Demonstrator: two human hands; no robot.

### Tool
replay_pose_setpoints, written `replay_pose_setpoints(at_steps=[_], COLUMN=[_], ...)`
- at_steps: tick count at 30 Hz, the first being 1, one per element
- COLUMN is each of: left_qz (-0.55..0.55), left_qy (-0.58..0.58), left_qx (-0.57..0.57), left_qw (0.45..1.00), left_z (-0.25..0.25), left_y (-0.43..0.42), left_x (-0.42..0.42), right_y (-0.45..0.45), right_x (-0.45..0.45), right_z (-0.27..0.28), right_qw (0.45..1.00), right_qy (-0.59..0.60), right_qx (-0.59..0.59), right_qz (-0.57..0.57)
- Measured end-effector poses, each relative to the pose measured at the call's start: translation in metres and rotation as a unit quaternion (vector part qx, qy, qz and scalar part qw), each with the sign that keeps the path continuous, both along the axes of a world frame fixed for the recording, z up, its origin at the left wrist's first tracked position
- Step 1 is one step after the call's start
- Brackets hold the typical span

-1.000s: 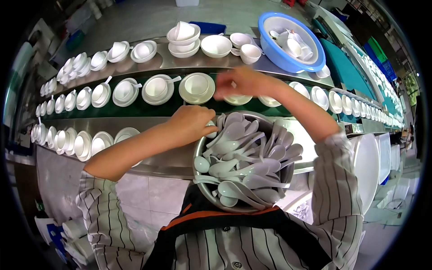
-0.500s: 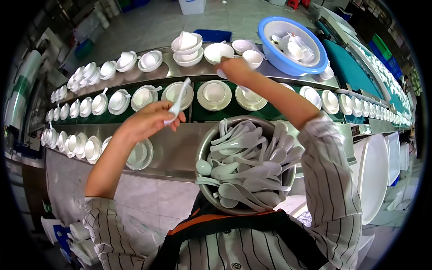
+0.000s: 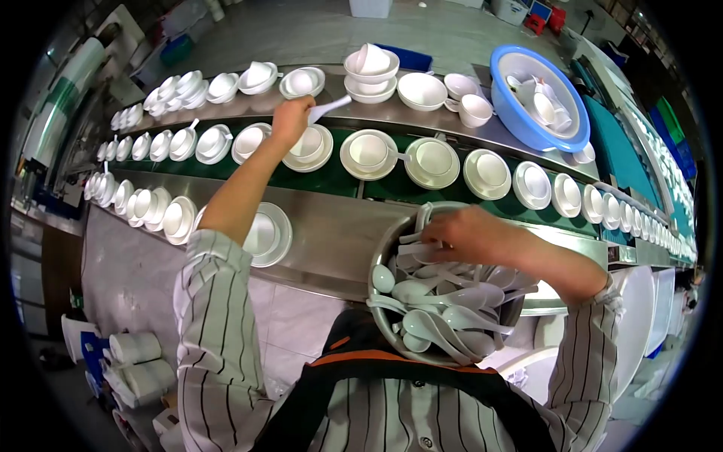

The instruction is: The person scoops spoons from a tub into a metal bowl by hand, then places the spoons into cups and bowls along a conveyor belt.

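My left hand (image 3: pixel 292 119) is closed on a white spoon (image 3: pixel 329 109), held above a bowl-and-plate set (image 3: pixel 310 151) on the green belt (image 3: pixel 343 185). My right hand (image 3: pixel 461 232) reaches into a round metal bowl (image 3: pixel 379 315) full of white spoons (image 3: pixel 437 331), at the front of my body. Its fingers are bent down among the spoons, and whether they grip one is hidden. Just behind the metal bowl, a set with a spoon in it (image 3: pixel 369 151) sits on the belt, beside another set (image 3: pixel 432 163).
Stacked bowls (image 3: pixel 370 75) and cups (image 3: pixel 474 110) stand on the far steel ledge. At its right is a blue basin (image 3: pixel 503 94) with crockery. More plates and bowls (image 3: pixel 267 234) line the near ledge at the left.
My left hand has moved up and away over the belt with its spoon. My right hand has come back from the far side into the spoon bowl. The camera view has shifted left.
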State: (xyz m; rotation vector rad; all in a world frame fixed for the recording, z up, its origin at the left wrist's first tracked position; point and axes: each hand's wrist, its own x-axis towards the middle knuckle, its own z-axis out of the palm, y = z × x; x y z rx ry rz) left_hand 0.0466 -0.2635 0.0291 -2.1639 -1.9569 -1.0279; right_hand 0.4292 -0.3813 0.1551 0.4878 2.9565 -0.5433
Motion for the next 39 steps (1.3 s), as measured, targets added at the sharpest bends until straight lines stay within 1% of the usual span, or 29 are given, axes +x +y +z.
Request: replay_pose_setpoints(at_steps=[2,5,6,7,8,9,10,11,12,13,14,15,16,18,19,20,21,22,23,24,25,26,28,29,31,32,33,36,39], left_qz=[-0.004,-0.005,-0.010,-0.016,-0.020,-0.004,0.012,0.053,0.042,0.029,0.016,-0.038,-0.089,-0.158,-0.159,-0.159,-0.185,-0.209,-0.212,-0.209,-0.226,-0.240,-0.225,-0.223,-0.235,-0.249,-0.250,-0.305,-0.362], left_qy=[0.056,0.117,0.132,0.143,0.155,0.160,0.165,0.193,0.200,0.208,0.214,0.158,0.097,0.080,0.074,0.069,0.014,-0.041,-0.051,-0.061,-0.085,-0.104,-0.192,-0.209,-0.202,-0.199,-0.177,-0.178,-0.176], left_qx=[-0.040,-0.104,-0.125,-0.154,-0.180,-0.211,-0.240,-0.282,-0.237,-0.191,-0.147,-0.086,-0.027,0.046,0.014,-0.017,-0.065,-0.112,-0.166,-0.218,-0.186,-0.152,-0.217,-0.237,-0.190,-0.165,-0.200,-0.217,-0.333], left_qw=[0.998,0.988,0.983,0.978,0.971,0.964,0.957,0.938,0.950,0.959,0.965,0.983,0.991,0.983,0.984,0.985,0.980,0.970,0.962,0.951,0.953,0.953,0.930,0.922,0.932,0.933,0.931,0.910,0.853], left_z=[-0.008,-0.005,-0.003,0.000,0.003,0.002,0.001,0.011,0.021,0.030,0.039,0.048,0.057,0.071,0.085,0.096,0.100,0.102,0.102,0.103,0.083,0.061,0.063,0.065,0.070,0.075,0.083,0.093,0.111], left_y=[0.000,-0.003,-0.005,-0.005,-0.004,-0.003,0.000,-0.004,-0.011,-0.021,-0.031,-0.044,-0.057,-0.081,-0.097,-0.112,-0.124,-0.134,-0.139,-0.144,-0.143,-0.139,-0.139,-0.140,-0.152,-0.156,-0.159,-0.166,-0.164], left_x=[-0.006,-0.018,-0.023,-0.032,-0.042,-0.053,-0.057,-0.050,-0.039,-0.024,-0.006,0.018,0.046,0.095,0.117,0.136,0.151,0.165,0.179,0.189,0.197,0.201,0.204,0.202,0.198,0.198,0.196,0.191,0.187], right_y=[-0.003,0.007,0.016,0.031,0.045,0.078,0.102,0.122,0.150,0.160,0.181,0.181,0.186,0.167,0.171,0.167,0.159,0.149,0.138,0.120,0.080,0.058,0.030,0.020,0.006,0.006,0.002,-0.004,0.000], right_x=[0.004,0.009,0.009,0.008,0.000,-0.005,-0.016,-0.028,-0.039,-0.049,-0.058,-0.066,-0.068,-0.068,-0.065,-0.060,-0.050,-0.039,-0.024,-0.010,-0.003,0.004,0.019,0.017,0.016,0.018,0.016,0.028,0.042], right_z=[-0.007,0.011,0.023,0.029,0.036,0.019,0.009,-0.005,-0.038,-0.058,-0.098,-0.118,-0.134,-0.113,-0.113,-0.110,-0.102,-0.091,-0.074,-0.048,-0.004,0.008,-0.006,-0.016,-0.026,-0.026,-0.017,0.003,0.021], right_qw=[1.000,0.986,0.968,0.962,0.882,0.865,0.838,0.819,0.780,0.784,0.784,0.773,0.808,0.868,0.911,0.918,0.912,0.895,0.932,0.958,0.952,0.953,0.971,0.984,0.998,0.999,0.999,1.000,1.000], right_qy=[0.012,0.099,0.137,0.154,0.245,0.347,0.390,0.420,0.451,0.429,0.421,0.415,0.349,0.193,0.131,0.200,0.267,0.331,0.289,0.245,0.069,0.007,0.022,0.031,0.046,0.031,0.013,-0.010,-0.012], right_qx=[-0.008,-0.111,-0.166,-0.148,-0.308,-0.274,-0.258,-0.228,-0.278,-0.269,-0.275,-0.307,-0.294,-0.236,-0.113,-0.028,0.058,0.142,0.056,-0.032,-0.199,-0.245,-0.215,-0.153,-0.026,-0.019,-0.013,0.013,-0.007], right_qz=[-0.022,-0.077,-0.127,-0.171,-0.258,-0.238,-0.283,-0.316,-0.335,-0.359,-0.365,-0.369,-0.374,-0.392,-0.375,-0.343,-0.306,-0.264,-0.209,-0.145,-0.221,-0.178,-0.106,-0.081,-0.044,-0.037,-0.034,-0.018,0.004])
